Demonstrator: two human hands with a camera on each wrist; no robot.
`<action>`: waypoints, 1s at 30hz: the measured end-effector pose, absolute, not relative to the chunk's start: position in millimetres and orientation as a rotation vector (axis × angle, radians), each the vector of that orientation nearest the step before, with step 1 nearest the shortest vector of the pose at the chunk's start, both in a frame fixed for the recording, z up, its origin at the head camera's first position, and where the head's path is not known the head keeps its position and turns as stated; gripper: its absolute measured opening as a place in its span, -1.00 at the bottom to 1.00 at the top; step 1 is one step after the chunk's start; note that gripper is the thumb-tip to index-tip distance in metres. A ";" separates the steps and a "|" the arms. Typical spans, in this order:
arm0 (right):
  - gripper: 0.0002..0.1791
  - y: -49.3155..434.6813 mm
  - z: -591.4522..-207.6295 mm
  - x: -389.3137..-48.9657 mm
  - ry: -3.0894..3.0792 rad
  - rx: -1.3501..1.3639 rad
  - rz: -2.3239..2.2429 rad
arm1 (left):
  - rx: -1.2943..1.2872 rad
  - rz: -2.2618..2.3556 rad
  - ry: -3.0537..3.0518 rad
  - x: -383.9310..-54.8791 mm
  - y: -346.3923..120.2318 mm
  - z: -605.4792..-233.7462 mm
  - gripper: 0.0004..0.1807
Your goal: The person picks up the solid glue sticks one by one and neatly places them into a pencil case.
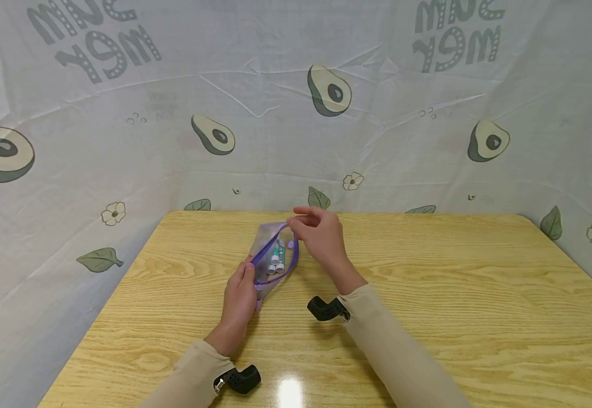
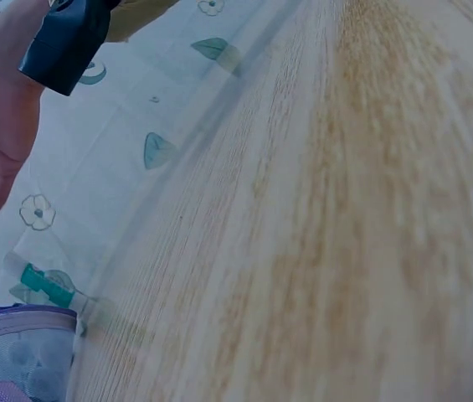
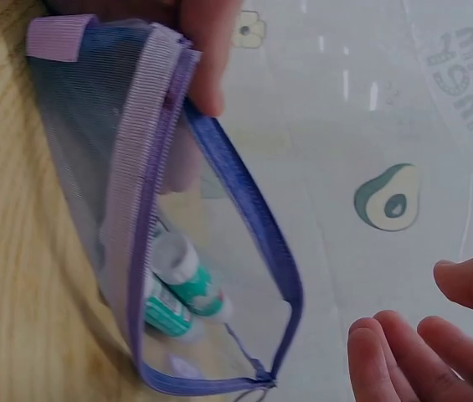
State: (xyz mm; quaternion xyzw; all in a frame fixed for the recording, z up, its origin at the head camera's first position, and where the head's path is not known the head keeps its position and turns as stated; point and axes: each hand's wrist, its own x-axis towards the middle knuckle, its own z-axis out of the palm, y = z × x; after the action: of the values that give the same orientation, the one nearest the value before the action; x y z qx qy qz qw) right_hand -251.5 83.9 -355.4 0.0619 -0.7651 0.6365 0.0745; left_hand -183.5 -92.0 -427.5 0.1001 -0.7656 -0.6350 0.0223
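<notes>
A see-through mesh pouch (image 1: 262, 254) with a purple zip edge stands with its mouth wide apart. My left hand (image 1: 239, 292) grips its near side, thumb over the rim. Inside lie several white-and-green glue sticks (image 1: 279, 262). In the left wrist view, one glue stick (image 2: 48, 287) shows above the pouch rim (image 2: 23, 322); whether anything supports it is hidden. My right hand (image 1: 321, 235) is by the far corner of the mouth, its fingers loosely bent. Nothing shows between those fingers (image 3: 374, 356) in the right wrist view.
The pouch is over a wood-grain table (image 1: 428, 294). A pale cloth (image 1: 275, 158) printed with avocados and leaves hangs behind the table and along its sides. Each sleeve carries a black wrist mount (image 1: 324, 309).
</notes>
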 end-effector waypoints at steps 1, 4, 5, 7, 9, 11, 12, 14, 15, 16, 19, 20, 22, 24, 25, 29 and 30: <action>-0.62 86.0 -353.3 -251.3 -2.290 0.202 1.911 | 0.308 -1.965 -2.371 -183.4 -91.9 -427.2 -0.42; -0.59 92.0 -347.3 -251.2 -2.268 0.229 1.915 | 0.306 -1.950 -2.378 -183.4 -91.8 -426.9 -0.42; -0.59 93.7 -345.5 -251.4 -2.259 0.235 1.917 | 0.303 -1.950 -2.378 -183.5 -91.9 -426.8 -0.42; -0.58 97.0 -342.4 -252.5 -2.237 0.246 1.915 | 0.310 -1.949 -2.387 -183.7 -92.3 -426.9 -0.42; -0.57 99.7 -339.3 -252.8 -2.227 0.254 1.903 | 0.318 -1.956 -2.390 -183.8 -92.8 -427.0 -0.41; -0.57 102.1 -337.1 -253.4 -2.225 0.266 1.886 | 0.323 -1.964 -2.391 -183.7 -93.3 -426.8 -0.41; -0.56 103.0 -336.1 -253.4 -2.227 0.273 1.875 | 0.328 -1.969 -2.395 -183.5 -93.5 -426.7 -0.40; -0.55 104.5 -334.1 -252.8 -2.226 0.291 1.860 | 0.332 -1.988 -2.391 -183.3 -93.8 -426.7 -0.40; -0.55 104.9 -333.4 -252.6 -2.222 0.300 1.854 | 0.331 -1.996 -2.392 -183.2 -93.9 -426.6 -0.40; -0.55 105.3 -332.8 -252.5 -2.214 0.310 1.853 | 0.329 -2.002 -2.392 -183.0 -94.1 -426.5 -0.40; -0.55 106.0 -331.8 -252.4 -2.192 0.338 1.841 | 0.327 -2.012 -2.387 -182.9 -94.2 -426.5 -0.40; -0.55 106.2 -331.7 -252.5 -2.187 0.344 1.834 | 0.325 -2.009 -2.388 -183.0 -94.2 -426.7 -0.40; -0.55 106.6 -332.1 -252.9 -2.179 0.353 1.820 | 0.326 -2.001 -2.387 -183.3 -94.1 -427.1 -0.40; -0.55 106.8 -332.4 -253.0 -2.169 0.363 1.813 | 0.329 -1.994 -2.389 -183.4 -93.8 -427.5 -0.40; -0.55 106.9 -332.4 -253.1 -2.165 0.367 1.809 | 0.332 -1.992 -2.390 -183.6 -93.7 -427.8 -0.40; -0.53 107.8 -331.7 -253.4 -2.147 0.386 1.797 | 0.327 -1.991 -2.384 -183.7 -92.8 -427.8 -0.40; -0.52 108.1 -331.4 -253.5 -2.145 0.388 1.793 | 0.323 -1.989 -2.382 -183.7 -92.6 -427.9 -0.40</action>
State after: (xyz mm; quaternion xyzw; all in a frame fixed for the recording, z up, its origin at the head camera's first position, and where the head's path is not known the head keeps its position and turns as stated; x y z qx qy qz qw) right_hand -253.5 108.1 -331.4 0.1357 -0.7504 0.6271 0.1588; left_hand -183.7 -92.6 -427.9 0.1035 -0.7634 -0.6375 0.0110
